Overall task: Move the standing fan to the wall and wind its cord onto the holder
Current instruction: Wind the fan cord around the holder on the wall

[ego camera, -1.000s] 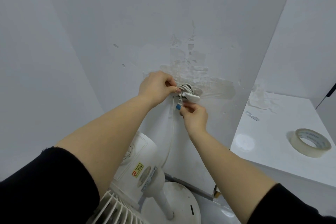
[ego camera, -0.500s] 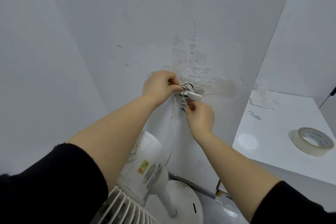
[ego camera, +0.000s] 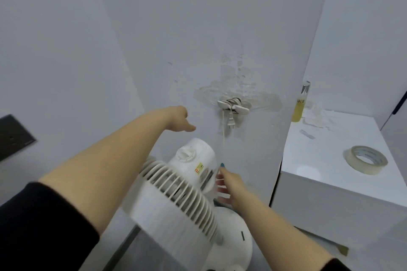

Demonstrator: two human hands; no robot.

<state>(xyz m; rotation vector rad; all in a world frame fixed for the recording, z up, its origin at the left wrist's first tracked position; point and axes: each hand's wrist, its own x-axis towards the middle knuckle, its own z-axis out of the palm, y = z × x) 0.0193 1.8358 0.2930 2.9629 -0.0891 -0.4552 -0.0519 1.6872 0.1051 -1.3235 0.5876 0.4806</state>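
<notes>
The white standing fan (ego camera: 189, 182) stands close to the white wall, its grille toward me and its round base (ego camera: 233, 240) on the floor. On the wall, the white cord holder (ego camera: 233, 106) carries the wound cord. The plug (ego camera: 230, 123) hangs just under it, and one cord strand (ego camera: 223, 136) runs down to the fan. My left hand (ego camera: 179, 120) hovers left of the holder, fingers loosely curled, holding nothing. My right hand (ego camera: 226, 182) is low beside the fan's motor housing, fingers spread, holding nothing.
A white cabinet (ego camera: 326, 160) stands at the right with a roll of tape (ego camera: 365, 159) and a yellow bottle (ego camera: 300, 103) on it. A dark wall plate (ego camera: 13, 136) sits on the left wall. The wall around the holder is patched and scuffed.
Both hands have let go of the cord and holder and pulled back. The left moved left and down, the right dropped beside the fan. The plug now hangs free.
</notes>
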